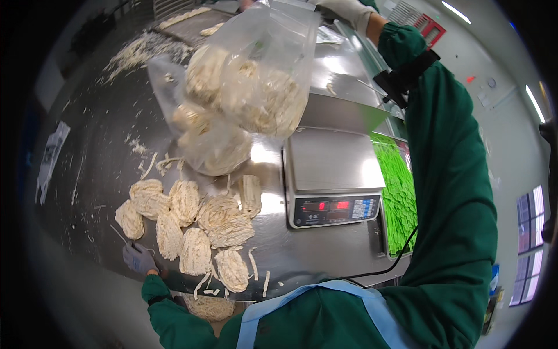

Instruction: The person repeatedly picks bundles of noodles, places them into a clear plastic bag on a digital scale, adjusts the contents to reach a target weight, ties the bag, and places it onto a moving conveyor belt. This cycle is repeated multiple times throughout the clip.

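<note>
– So, which of your hands is nearer the loose noodle bundles (170, 236)?

– Your left hand (139, 259), clearly. It sits at the near-left edge of the surface (87, 232), just beside the pile. The closest one, the leftmost bundle (129, 220), lies straight beyond it, its long axis pointing mostly away from you with the far end tipped left.

– Does that hand grip anything?

– You can't be sure from this view; the fingers are too small to read, though a thin strand lies close to them.

– And your right hand (344, 9)?

– Far across the surface, arm outstretched, by the top corner of the clear bag (276, 38). The upper frame edge cuts off your fingers, so whether they're closed on the plastic can't be told. The bag bulges with noodles well ahead of your left hand and to its right, the scale (334, 160) standing nearer you, right of the loose bundles.
</note>
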Available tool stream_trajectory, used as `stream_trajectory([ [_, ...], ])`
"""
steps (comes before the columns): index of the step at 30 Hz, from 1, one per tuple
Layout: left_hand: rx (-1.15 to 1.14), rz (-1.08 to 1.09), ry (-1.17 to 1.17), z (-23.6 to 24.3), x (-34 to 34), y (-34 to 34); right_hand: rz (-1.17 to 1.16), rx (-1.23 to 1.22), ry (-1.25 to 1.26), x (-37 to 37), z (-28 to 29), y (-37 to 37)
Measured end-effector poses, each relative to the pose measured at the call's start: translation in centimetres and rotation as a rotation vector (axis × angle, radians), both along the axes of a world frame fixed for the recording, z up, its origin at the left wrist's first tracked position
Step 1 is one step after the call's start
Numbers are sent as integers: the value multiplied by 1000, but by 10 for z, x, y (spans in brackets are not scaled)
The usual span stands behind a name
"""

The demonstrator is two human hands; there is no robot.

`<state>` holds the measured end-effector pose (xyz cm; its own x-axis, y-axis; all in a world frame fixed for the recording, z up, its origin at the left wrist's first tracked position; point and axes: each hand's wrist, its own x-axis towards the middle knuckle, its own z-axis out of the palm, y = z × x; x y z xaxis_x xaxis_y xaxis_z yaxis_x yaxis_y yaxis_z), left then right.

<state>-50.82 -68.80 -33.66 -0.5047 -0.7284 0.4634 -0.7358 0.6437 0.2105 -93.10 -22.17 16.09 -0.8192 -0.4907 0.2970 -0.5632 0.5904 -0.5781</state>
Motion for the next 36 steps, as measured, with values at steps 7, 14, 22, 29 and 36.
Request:
stream_trajectory([
  [7, 406, 141, -6, 10, 12, -14, 71, -166, -130, 41, -16, 85],
  [14, 381, -120, 325, 64, 41, 12, 38, -46, -33, 57, -73, 243],
  [22, 121, -390, 373, 194, -12, 187, -46, -237, 257, 142, -74, 357],
  [29, 207, -1053, 643, 328, -86, 364, -102, -418, 427, 230, -31, 378],
  [36, -175, -1227, 694, 416, -172, 511, -520, -137, 743, 249, -33, 327],
])
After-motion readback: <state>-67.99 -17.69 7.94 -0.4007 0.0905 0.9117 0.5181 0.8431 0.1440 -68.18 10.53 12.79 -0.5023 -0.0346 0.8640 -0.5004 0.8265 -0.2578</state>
